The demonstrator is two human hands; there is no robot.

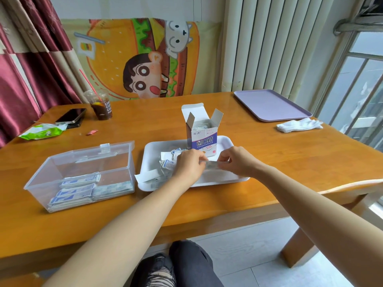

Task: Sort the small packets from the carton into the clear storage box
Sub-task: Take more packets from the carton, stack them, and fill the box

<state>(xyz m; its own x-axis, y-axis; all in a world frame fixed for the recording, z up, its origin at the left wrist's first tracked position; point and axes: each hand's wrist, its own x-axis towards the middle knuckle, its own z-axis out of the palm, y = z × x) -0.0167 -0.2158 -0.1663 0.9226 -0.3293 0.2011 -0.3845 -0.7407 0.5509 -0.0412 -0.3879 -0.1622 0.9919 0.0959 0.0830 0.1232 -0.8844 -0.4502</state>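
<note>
An open white and purple carton [202, 133] stands upright at the back of a white tray [223, 177], with packets showing in its mouth. Loose small packets [167, 163] lie heaped on the tray's left half. My left hand [189, 164] and my right hand [236, 161] meet above the tray, each pinching one end of a small stack of packets [211, 164] held between them. The clear storage box [83, 175] sits to the left of the tray, its lid raised, with rows of packets [76, 191] lying flat at its front.
A lilac tray [271, 104] and a white cloth [298, 125] lie at the table's back right. At back left are an iced drink cup [100, 106], a phone [71, 117], a green wrapper [42, 132] and a small red scrap [91, 132]. The table's front edge runs below my forearms.
</note>
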